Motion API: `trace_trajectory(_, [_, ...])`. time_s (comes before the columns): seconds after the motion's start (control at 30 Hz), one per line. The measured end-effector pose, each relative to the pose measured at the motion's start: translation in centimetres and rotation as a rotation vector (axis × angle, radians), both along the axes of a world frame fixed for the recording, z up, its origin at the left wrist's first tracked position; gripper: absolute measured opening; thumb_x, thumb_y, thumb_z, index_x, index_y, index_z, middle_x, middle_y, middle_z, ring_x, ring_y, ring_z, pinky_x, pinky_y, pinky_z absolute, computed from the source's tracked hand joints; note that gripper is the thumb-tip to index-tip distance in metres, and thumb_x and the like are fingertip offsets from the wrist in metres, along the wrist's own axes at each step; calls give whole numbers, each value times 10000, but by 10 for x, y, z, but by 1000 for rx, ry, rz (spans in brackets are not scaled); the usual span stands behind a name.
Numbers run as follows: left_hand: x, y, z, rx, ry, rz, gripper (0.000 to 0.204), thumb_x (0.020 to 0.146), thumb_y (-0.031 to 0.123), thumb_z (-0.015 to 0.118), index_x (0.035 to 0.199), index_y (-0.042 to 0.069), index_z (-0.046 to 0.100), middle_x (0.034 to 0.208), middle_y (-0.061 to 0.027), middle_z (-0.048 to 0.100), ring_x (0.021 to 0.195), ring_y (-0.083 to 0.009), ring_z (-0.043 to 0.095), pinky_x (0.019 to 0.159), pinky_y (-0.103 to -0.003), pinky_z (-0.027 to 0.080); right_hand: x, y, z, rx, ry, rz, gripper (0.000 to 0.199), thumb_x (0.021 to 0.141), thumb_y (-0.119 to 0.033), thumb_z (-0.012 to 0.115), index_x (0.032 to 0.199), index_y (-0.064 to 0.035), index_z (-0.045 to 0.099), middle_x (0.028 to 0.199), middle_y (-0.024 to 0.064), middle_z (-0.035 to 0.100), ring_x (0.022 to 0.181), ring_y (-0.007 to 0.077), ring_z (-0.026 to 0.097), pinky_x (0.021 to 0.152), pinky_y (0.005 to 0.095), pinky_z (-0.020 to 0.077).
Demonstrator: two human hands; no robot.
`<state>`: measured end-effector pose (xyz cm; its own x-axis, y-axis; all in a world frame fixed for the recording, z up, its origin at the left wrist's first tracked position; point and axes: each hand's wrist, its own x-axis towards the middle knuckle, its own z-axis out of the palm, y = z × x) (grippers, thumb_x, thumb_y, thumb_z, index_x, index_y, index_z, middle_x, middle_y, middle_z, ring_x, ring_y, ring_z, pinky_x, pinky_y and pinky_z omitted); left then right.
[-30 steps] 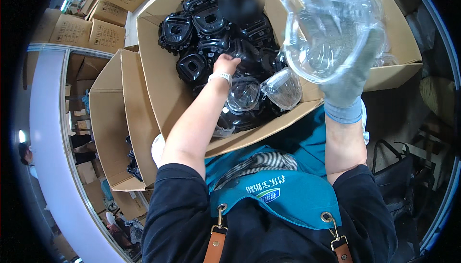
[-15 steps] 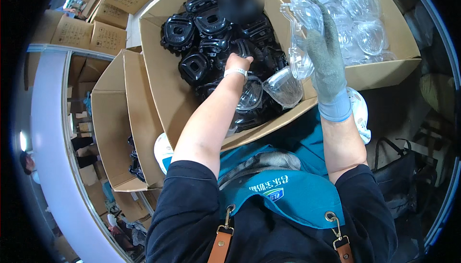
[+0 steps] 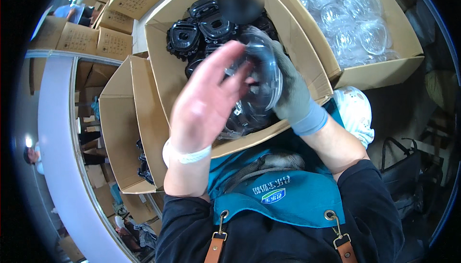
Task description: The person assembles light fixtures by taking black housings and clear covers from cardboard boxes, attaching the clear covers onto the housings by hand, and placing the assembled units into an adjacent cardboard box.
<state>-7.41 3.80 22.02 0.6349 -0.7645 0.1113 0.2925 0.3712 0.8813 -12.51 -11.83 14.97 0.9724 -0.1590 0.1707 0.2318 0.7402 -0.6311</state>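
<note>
My right hand (image 3: 297, 88), in a grey glove, grips a clear plastic cover (image 3: 273, 78) over the near part of a cardboard box. The cover stands on edge, its curved rim toward me. My bare left hand (image 3: 204, 95) is raised on the cover's left side, fingers apart and partly blurred. Its fingertips come close to the cover; whether they touch it I cannot tell. Below both hands, the box (image 3: 165, 78) holds black plastic housings (image 3: 185, 37) with square openings. Other clear covers (image 3: 235, 124) lie at its near end, partly hidden by my hands.
On the right, a second carton (image 3: 384, 73) is full of clear covers (image 3: 360, 28). To the left stands an open carton (image 3: 117, 133) with some black parts low inside. Stacked cardboard boxes (image 3: 115, 42) are at the far left, and a dark bag (image 3: 401, 176) is at the right.
My right hand has brought the clear cover left, from beside the right carton to over the middle box. My left hand has come up out of the black housings toward it and opened.
</note>
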Motion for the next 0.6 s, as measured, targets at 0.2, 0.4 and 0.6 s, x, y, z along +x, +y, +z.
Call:
trace_trajectory(0.2, [-12,-8,-15,914,-1418,334,868,740,653,585,1351,52,447,1434,-283,278,1295,-497,267,1060,-542,224,-17,32,-19,106,-44,35,490,1014,-307,366,1456,-121,264,1420,70,387,1276,181,428,1068,333,374])
trace_trajectory(0.4, [-13,-1,-32,882,-958,299,830,742,623,598,1369,103,440,1459,-341,140,1354,-523,154,1095,-562,171,-17,32,-20,-12,57,-41,573,996,-309,427,1476,-96,196,1449,91,315,1320,193,345,1089,332,311])
trace_trajectory(0.6, [-13,6,-41,490,-595,233,1059,651,597,682,1430,30,242,1472,-263,57,1364,-399,220,1067,-485,294,-13,23,-9,-395,-155,-149,782,933,-402,536,1489,-93,79,1425,120,322,1308,223,361,1065,357,349])
